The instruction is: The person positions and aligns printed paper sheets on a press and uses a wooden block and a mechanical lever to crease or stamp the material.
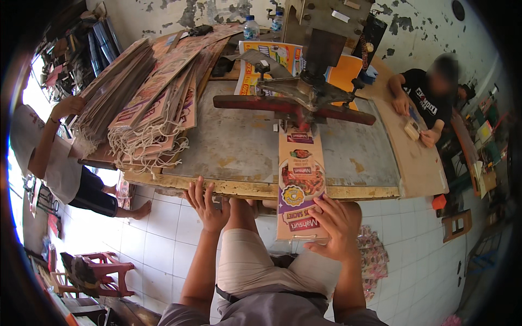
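Note:
My right hand grips the near end of a long flat printed paper bag, brown with purple bands and a food picture. The bag lies on the grey metal table, its far end under the red bar of a press machine, its near end hanging past the table edge. My left hand rests with fingers spread against the yellowed front edge of the table, holding nothing. My knee in beige shorts shows between both hands.
A tall stack of flat bags with white string handles fills the table's left side. One person stands at far left; another sits at right working on a board. Water bottles stand at the back. Red stools lower left.

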{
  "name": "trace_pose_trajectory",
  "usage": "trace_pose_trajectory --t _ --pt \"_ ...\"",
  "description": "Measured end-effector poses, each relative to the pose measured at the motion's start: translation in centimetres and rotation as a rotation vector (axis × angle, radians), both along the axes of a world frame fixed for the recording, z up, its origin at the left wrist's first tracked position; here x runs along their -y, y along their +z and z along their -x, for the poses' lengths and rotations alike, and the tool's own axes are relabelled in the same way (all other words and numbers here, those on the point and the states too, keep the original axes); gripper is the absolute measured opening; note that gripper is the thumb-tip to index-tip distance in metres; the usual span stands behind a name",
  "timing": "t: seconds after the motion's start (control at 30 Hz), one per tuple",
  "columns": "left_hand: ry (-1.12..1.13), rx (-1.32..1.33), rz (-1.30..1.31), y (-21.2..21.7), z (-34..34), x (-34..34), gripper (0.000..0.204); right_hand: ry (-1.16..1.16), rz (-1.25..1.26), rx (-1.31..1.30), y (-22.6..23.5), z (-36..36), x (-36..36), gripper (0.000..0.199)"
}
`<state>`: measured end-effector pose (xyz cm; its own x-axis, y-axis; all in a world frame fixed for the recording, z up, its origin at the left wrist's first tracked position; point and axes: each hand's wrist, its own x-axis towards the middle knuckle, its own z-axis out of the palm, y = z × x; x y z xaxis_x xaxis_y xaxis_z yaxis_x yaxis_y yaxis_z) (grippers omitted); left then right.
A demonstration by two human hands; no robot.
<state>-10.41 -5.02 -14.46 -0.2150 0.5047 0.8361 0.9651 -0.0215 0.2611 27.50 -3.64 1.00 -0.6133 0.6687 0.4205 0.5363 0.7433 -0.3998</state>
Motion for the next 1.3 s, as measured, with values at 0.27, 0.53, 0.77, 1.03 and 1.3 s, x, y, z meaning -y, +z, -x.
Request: trace_pose_trajectory --t 0.27,0.53,0.77,1.03,1.3 --pt "-0.058 0.084 0.053 9.8 -0.4 1.8 0.044 0.004 0.038 0.009 0.4 0.4 0.3 0.081" --pt "-0.367 0.377 -0.083 31.9 1.3 -12.9 0.030 -0.013 0.051 -0.002 -0.1 0.1 0.0 0.083" --pt "-0.741 -0.013 0.615 38.5 7.4 -37.8 0.045 0.005 0.067 -0.073 -0.3 0.8 0.0 0.083" --pt "-0.865 -0.369 1.313 29.9 5.3 -54.3 0.050 0.029 0.117 -0.098 -1.1 1.0 -0.3 0.084" --pt "-0.702 0.031 1.912 22.7 3.2 -62.3 0.068 0.038 0.191 -0.066 -1.3 0.3 0.1 0.088"
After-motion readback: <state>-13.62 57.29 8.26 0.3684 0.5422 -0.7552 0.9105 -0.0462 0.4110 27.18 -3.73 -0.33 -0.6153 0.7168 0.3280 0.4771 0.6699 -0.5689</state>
